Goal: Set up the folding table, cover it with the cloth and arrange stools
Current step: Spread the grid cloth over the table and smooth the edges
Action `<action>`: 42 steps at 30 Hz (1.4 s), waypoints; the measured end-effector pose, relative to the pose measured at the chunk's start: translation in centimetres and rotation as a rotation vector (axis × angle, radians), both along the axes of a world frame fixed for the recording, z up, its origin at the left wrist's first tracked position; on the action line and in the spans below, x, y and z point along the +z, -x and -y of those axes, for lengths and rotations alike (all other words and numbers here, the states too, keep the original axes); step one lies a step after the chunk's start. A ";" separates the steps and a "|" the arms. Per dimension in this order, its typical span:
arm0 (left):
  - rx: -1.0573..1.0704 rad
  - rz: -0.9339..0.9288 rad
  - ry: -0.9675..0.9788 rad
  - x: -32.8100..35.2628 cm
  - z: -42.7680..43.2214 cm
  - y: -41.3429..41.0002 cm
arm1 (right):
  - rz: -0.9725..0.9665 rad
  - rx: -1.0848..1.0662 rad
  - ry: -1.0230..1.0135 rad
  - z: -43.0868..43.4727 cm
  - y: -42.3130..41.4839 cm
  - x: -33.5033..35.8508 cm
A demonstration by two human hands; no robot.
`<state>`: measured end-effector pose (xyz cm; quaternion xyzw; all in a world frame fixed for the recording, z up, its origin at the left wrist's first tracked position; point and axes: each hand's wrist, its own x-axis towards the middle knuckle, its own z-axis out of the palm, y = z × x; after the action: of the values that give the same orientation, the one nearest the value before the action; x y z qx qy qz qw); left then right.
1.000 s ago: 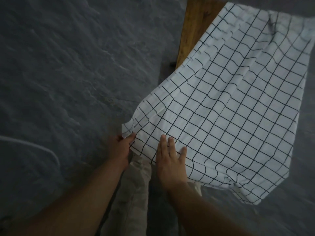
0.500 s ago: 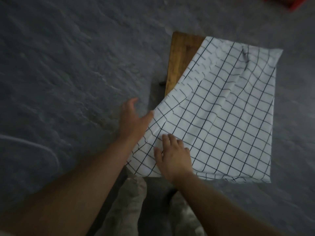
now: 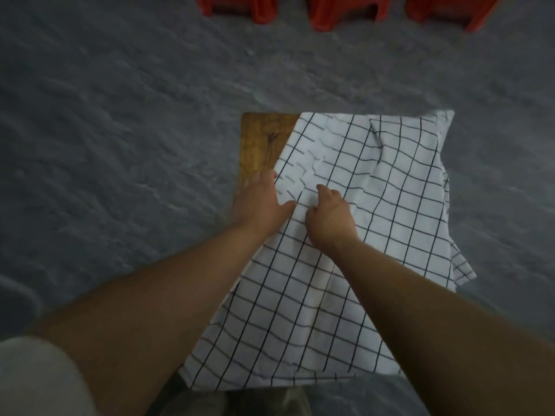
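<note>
Creased checked cloth (image 3: 390,205), wooden table (image 3: 258,145), left hand (image 3: 261,202) flat, grip open, right hand (image 3: 330,219) grip pinching cloth

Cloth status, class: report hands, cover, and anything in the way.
Left hand flat at cloth edge, right hand pinching cloth. Cloth askew, table far-left corner bare. Red stools beyond, not blocking.

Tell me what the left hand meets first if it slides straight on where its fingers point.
Only bare wood: the left hand points along the uncovered strip of the table beside the cloth, and the way looks free to the far edge.
</note>
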<state>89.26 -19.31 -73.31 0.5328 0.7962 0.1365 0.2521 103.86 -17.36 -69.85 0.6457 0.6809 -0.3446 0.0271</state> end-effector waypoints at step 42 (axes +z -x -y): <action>0.237 0.665 0.118 -1.7 -17.8 10.8 | -0.150 0.038 -0.394 -13.8 11.5 -4.6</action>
<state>78.51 -1.47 -75.00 0.3477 0.7334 0.2847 0.5101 92.36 -3.58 -74.45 0.5981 0.7473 -0.2511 -0.1441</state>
